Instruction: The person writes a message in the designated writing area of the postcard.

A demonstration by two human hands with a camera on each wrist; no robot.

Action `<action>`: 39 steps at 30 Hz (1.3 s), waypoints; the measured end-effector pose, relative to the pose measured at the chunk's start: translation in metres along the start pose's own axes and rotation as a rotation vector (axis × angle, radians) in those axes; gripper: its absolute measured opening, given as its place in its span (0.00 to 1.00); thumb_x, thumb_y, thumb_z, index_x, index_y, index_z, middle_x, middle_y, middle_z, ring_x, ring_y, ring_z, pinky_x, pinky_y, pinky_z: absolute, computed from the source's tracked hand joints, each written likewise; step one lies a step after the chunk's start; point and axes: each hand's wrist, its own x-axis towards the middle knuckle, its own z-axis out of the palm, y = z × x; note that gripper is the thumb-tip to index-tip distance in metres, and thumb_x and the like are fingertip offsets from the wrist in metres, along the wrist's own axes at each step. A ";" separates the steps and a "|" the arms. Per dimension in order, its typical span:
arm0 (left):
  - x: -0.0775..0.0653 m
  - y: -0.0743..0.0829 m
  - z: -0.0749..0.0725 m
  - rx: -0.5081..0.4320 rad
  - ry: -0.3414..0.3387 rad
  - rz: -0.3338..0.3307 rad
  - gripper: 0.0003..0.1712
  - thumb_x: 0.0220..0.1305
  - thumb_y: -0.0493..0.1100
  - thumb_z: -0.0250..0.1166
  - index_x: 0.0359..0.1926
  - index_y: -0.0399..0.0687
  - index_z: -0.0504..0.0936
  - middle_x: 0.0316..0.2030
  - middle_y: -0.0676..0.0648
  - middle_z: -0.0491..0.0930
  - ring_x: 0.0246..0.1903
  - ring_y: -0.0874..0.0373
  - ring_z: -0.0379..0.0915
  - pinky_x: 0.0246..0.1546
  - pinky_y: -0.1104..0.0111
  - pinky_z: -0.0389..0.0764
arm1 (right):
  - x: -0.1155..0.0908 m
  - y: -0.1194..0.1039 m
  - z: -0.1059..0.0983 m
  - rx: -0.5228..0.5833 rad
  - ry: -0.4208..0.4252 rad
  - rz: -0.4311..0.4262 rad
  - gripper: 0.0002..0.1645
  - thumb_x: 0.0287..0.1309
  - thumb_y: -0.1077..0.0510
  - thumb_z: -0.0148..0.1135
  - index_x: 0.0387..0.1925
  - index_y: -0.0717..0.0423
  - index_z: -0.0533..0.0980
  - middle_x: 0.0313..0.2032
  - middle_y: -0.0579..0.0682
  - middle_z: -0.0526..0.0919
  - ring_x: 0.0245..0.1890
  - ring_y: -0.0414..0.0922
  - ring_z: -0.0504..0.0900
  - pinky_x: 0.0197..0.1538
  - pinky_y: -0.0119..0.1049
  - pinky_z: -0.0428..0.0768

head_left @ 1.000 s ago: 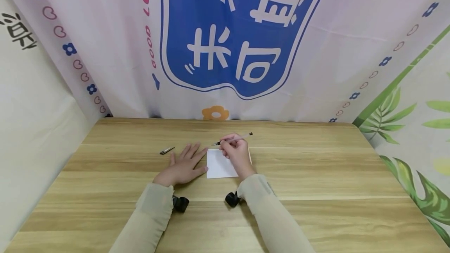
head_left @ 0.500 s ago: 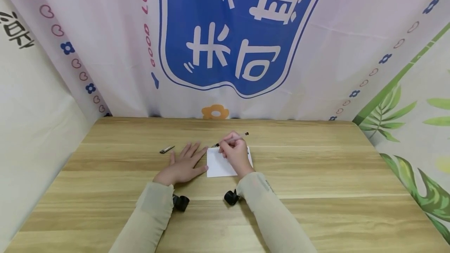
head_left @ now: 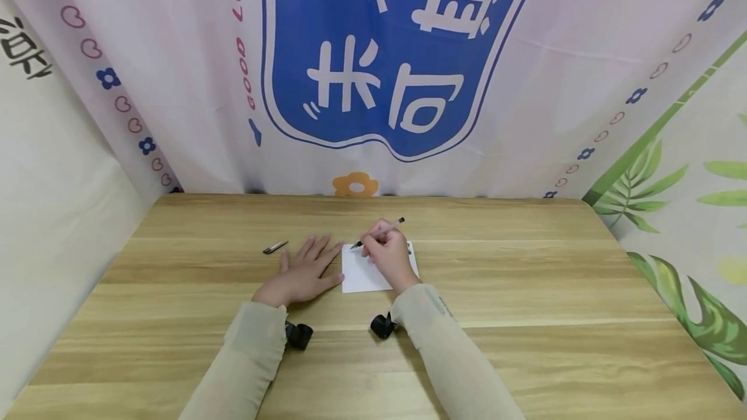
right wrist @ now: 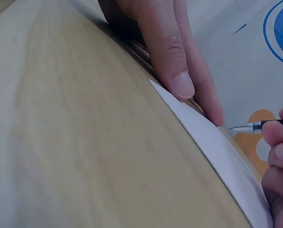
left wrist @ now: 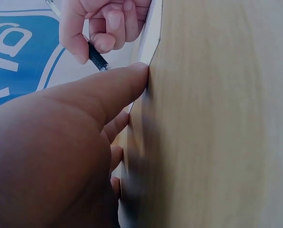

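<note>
A small white sheet of paper (head_left: 357, 279) lies on the wooden table. My left hand (head_left: 300, 275) rests flat beside it with fingers spread; thumb and index fingertips touch its left edge, as the left wrist view also shows at the thumb (left wrist: 127, 78). My right hand (head_left: 390, 256) pinches a clear-barrelled pen (head_left: 388, 229) with a black grip (left wrist: 98, 57). In the head view the pen's tip is over the paper's upper left corner; in the right wrist view the metal tip (right wrist: 241, 128) points toward the left fingertips. Dark marks (head_left: 409, 248) show at the paper's upper right corner.
A short, slim dark piece like a pen cap (head_left: 275, 247) lies left of my left hand. Black wrist cameras (head_left: 299, 336) sit at both cuffs. Behind the table's back edge hangs a printed curtain (head_left: 496, 167).
My right hand has shifted slightly left, and the pen tip has come down from just beyond the paper's top edge to over its upper left corner. The left hand stays in place.
</note>
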 end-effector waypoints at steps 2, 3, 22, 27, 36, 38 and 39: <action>0.000 0.000 0.000 0.003 0.000 -0.001 0.40 0.77 0.59 0.52 0.81 0.51 0.52 0.81 0.39 0.39 0.78 0.36 0.26 0.64 0.28 0.23 | 0.000 0.000 0.001 -0.004 0.005 0.001 0.09 0.62 0.67 0.61 0.26 0.60 0.75 0.19 0.49 0.78 0.19 0.41 0.76 0.23 0.28 0.74; 0.000 0.000 0.000 0.004 0.001 0.000 0.40 0.77 0.59 0.52 0.81 0.51 0.52 0.80 0.39 0.39 0.78 0.36 0.27 0.64 0.27 0.24 | 0.000 0.000 0.001 -0.005 0.006 0.000 0.09 0.62 0.67 0.62 0.26 0.61 0.74 0.18 0.49 0.79 0.19 0.41 0.76 0.24 0.28 0.74; 0.001 -0.001 0.000 -0.006 -0.002 0.007 0.41 0.77 0.60 0.52 0.81 0.50 0.52 0.80 0.38 0.38 0.78 0.36 0.25 0.64 0.28 0.23 | 0.002 0.002 0.001 -0.055 -0.026 -0.026 0.11 0.64 0.66 0.61 0.24 0.59 0.75 0.20 0.48 0.79 0.20 0.41 0.77 0.25 0.29 0.75; 0.001 -0.001 0.000 0.000 0.005 0.007 0.40 0.77 0.59 0.53 0.81 0.51 0.52 0.80 0.38 0.39 0.78 0.36 0.26 0.64 0.27 0.23 | 0.002 0.001 0.001 -0.064 -0.031 -0.021 0.12 0.64 0.66 0.61 0.24 0.58 0.75 0.21 0.48 0.78 0.21 0.41 0.77 0.26 0.28 0.75; 0.000 0.000 0.000 -0.006 0.010 0.000 0.40 0.77 0.59 0.53 0.81 0.51 0.53 0.80 0.39 0.40 0.78 0.36 0.27 0.64 0.27 0.24 | 0.001 0.001 0.000 -0.064 -0.038 -0.018 0.12 0.65 0.66 0.61 0.24 0.58 0.75 0.19 0.49 0.79 0.20 0.42 0.77 0.25 0.29 0.74; -0.001 0.000 0.000 -0.009 0.011 0.002 0.40 0.77 0.59 0.53 0.81 0.51 0.53 0.80 0.38 0.40 0.78 0.36 0.27 0.64 0.27 0.23 | 0.001 0.000 0.000 -0.065 -0.041 -0.013 0.12 0.65 0.66 0.60 0.24 0.58 0.75 0.19 0.49 0.79 0.20 0.42 0.77 0.26 0.29 0.75; -0.001 0.000 0.000 -0.010 0.011 0.004 0.40 0.77 0.58 0.53 0.81 0.51 0.53 0.80 0.38 0.39 0.78 0.36 0.26 0.64 0.27 0.23 | 0.001 0.000 0.000 -0.066 -0.042 -0.011 0.12 0.65 0.66 0.60 0.24 0.58 0.75 0.19 0.49 0.79 0.20 0.42 0.77 0.26 0.29 0.74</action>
